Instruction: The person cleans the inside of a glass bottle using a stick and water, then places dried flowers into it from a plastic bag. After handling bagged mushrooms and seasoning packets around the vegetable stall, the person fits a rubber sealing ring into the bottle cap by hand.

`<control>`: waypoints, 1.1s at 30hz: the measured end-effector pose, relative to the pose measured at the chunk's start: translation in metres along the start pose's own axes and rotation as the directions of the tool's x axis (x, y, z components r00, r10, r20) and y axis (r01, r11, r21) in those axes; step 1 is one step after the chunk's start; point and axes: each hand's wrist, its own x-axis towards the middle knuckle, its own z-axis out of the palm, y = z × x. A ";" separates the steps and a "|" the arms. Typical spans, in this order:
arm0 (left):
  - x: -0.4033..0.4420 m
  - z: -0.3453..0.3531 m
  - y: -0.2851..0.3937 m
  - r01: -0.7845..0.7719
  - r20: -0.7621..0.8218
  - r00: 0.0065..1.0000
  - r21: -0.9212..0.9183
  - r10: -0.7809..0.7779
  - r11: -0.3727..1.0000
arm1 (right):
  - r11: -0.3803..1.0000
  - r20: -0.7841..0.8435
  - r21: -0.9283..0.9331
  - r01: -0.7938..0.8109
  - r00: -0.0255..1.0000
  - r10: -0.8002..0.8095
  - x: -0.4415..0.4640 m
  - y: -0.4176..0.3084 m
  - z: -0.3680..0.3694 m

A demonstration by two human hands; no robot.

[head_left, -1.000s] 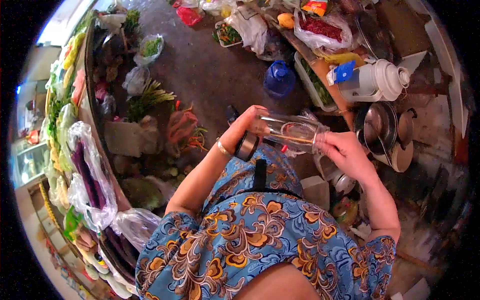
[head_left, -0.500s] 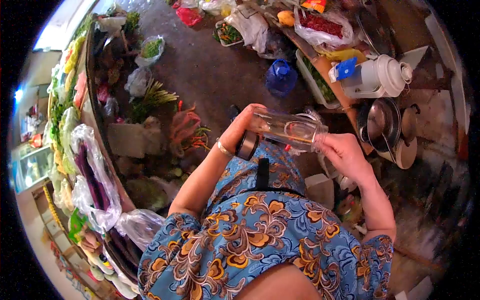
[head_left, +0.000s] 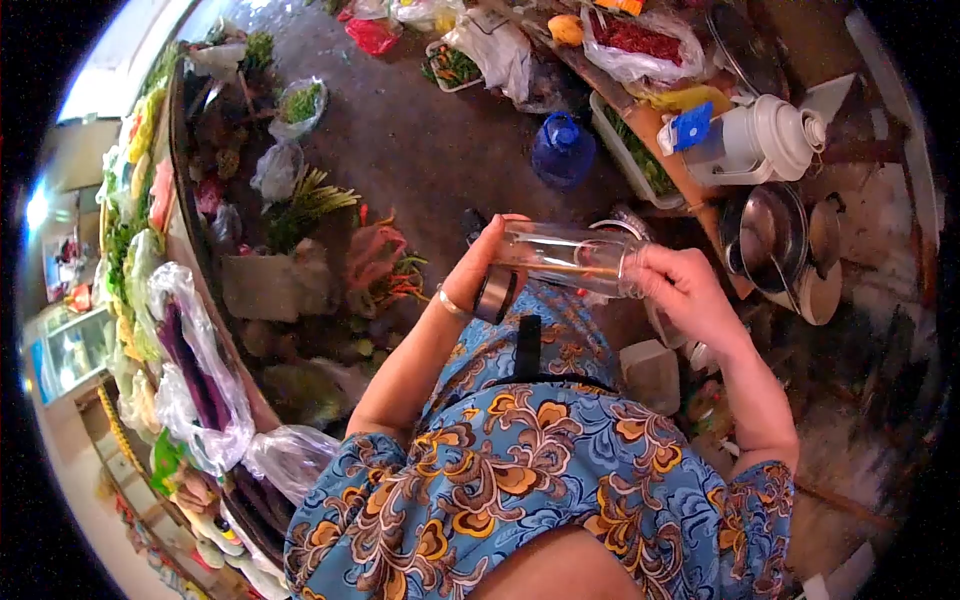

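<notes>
A clear glass bottle lies nearly level in front of my body, its open-looking end to the right. My left hand wraps round its left end. Against that same hand sits a dark round lid with a bronze-coloured band, apart from the bottle's mouth. My right hand is closed on the right end, fingers at the rim; whether any fingertip is inside the glass I cannot tell. A thin brownish streak shows along the lower side of the bottle.
A blue water jug stands on the floor ahead. To the right are a white thermos jug and a dark pan. Bagged eggplants lie on the left-hand stand. Bundled greens and a reddish bag are on the floor.
The bottle has turned slightly and tips a little lower at its right end. Both hands keep their hold, and the view has shifted slightly.
</notes>
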 end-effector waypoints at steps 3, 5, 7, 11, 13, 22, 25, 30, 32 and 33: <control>-0.009 0.010 0.006 0.021 0.011 1.000 -0.025 -0.021 0.999 | 0.999 -0.190 0.002 -0.032 0.981 0.032 0.002 0.012 0.011; -0.009 0.010 0.007 0.053 0.017 0.999 -0.068 -0.052 0.996 | 0.990 -0.327 -0.144 -0.004 0.944 -0.044 0.001 0.017 0.016; -0.004 -0.001 0.003 0.021 -0.028 0.999 0.028 -0.020 0.999 | 0.929 -0.224 -0.365 0.063 0.963 -0.153 -0.002 0.014 0.018; 0.001 -0.009 0.001 -0.013 -0.007 1.000 0.057 0.013 0.998 | 0.984 0.063 -0.178 0.032 0.998 -0.021 0.000 0.015 0.005; -0.001 -0.005 -0.004 -0.006 -0.017 1.000 0.047 0.007 0.999 | 0.984 0.092 0.138 -0.111 0.991 0.099 0.005 0.005 -0.001; -0.002 -0.004 -0.004 0.007 -0.002 1.000 0.010 -0.007 1.000 | 0.989 0.031 -0.105 0.104 0.994 -0.101 -0.001 0.014 0.005; -0.003 0.002 -0.003 0.032 -0.030 0.999 -0.001 -0.032 0.999 | 0.972 -0.080 0.208 -0.106 0.989 0.125 0.002 0.009 0.006; -0.003 -0.001 0.003 0.065 -0.055 0.996 0.011 -0.065 0.998 | 1.000 -0.068 -0.007 0.008 0.998 -0.009 0.002 0.022 0.012; -0.004 -0.003 0.004 0.046 -0.023 0.999 0.025 -0.045 0.999 | 0.992 0.000 0.126 0.031 1.000 -0.032 0.004 0.017 0.007; -0.004 -0.001 0.003 0.047 -0.023 0.999 0.027 -0.047 0.999 | 0.993 -0.047 0.114 -0.014 0.999 0.019 0.006 0.015 0.005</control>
